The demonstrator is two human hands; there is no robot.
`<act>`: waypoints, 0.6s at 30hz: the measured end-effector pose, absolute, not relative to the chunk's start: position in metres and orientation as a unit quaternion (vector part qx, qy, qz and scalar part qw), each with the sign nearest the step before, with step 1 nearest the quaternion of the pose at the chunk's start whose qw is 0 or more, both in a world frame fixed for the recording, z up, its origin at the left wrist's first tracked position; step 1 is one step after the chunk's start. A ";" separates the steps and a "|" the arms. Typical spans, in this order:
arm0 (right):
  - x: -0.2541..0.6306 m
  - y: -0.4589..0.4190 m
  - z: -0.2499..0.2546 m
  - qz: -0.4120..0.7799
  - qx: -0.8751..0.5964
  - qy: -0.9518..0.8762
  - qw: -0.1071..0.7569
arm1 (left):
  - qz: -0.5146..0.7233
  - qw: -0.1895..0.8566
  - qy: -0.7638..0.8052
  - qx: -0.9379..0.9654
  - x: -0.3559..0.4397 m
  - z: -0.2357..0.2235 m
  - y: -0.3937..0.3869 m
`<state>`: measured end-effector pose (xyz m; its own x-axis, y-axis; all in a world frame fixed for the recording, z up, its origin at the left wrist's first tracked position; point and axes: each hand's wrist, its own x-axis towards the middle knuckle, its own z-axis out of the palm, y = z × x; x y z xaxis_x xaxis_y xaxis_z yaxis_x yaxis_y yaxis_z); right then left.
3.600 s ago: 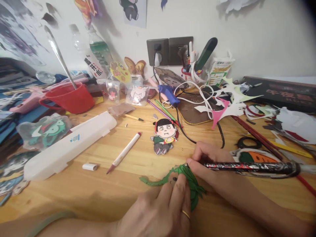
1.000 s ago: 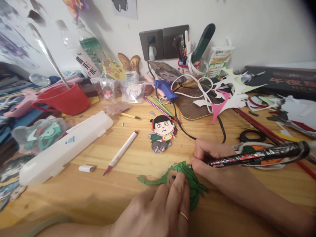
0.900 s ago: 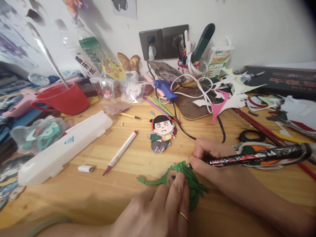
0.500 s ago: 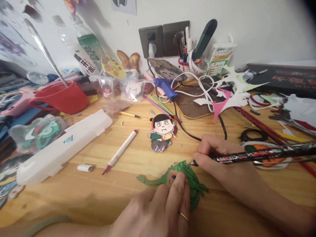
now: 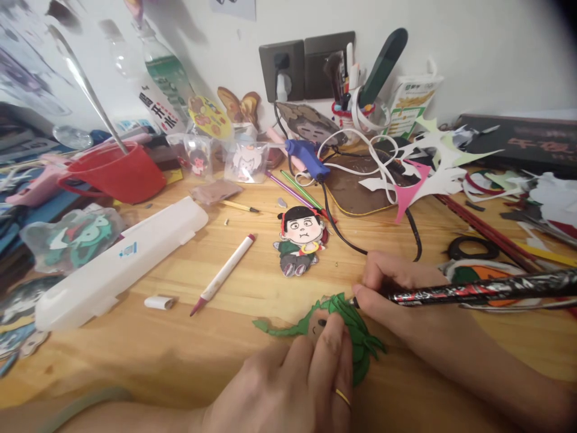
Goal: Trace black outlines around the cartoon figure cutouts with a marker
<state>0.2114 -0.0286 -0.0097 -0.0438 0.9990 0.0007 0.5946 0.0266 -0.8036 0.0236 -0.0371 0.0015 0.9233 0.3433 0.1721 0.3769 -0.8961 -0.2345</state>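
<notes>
A green paper cutout figure (image 5: 356, 340) lies on the wooden desk (image 5: 180, 355) near the front edge. My left hand (image 5: 288, 385) presses down on it with flat fingers, a ring on one finger. My right hand (image 5: 401, 297) grips a long dark patterned pen (image 5: 478, 290) like a pencil, and the pen tip touches the top edge of the green cutout. Just beyond stands out a finished cartoon character cutout (image 5: 300, 240) with black hair and green clothes.
An uncapped red marker (image 5: 223, 275) and its white cap (image 5: 157, 302) lie left of centre, beside a white plastic case (image 5: 121, 264). A red cup (image 5: 119, 171) with a spoon, a blue glue gun (image 5: 306, 157), cables, paper scraps (image 5: 424, 174) and a pen holder (image 5: 349, 114) crowd the back.
The pen tip lifted slightly off to the right half a second ago and is back on the cutout's top edge. My left hand has stayed pressed on the cutout.
</notes>
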 end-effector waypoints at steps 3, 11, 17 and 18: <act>0.212 -0.029 -0.010 0.320 -0.619 -0.646 0.312 | -0.072 0.128 -0.198 -0.969 0.024 0.002 -0.038; 0.213 -0.030 -0.010 0.300 -0.629 -0.652 0.299 | -0.071 0.135 -0.182 -0.971 0.025 0.003 -0.037; 0.213 -0.030 -0.010 0.301 -0.623 -0.659 0.295 | -0.090 0.145 -0.170 -0.971 0.024 -0.001 -0.036; 0.212 -0.029 -0.010 0.291 -0.630 -0.657 0.295 | -0.092 0.146 -0.169 -0.970 0.023 -0.001 -0.036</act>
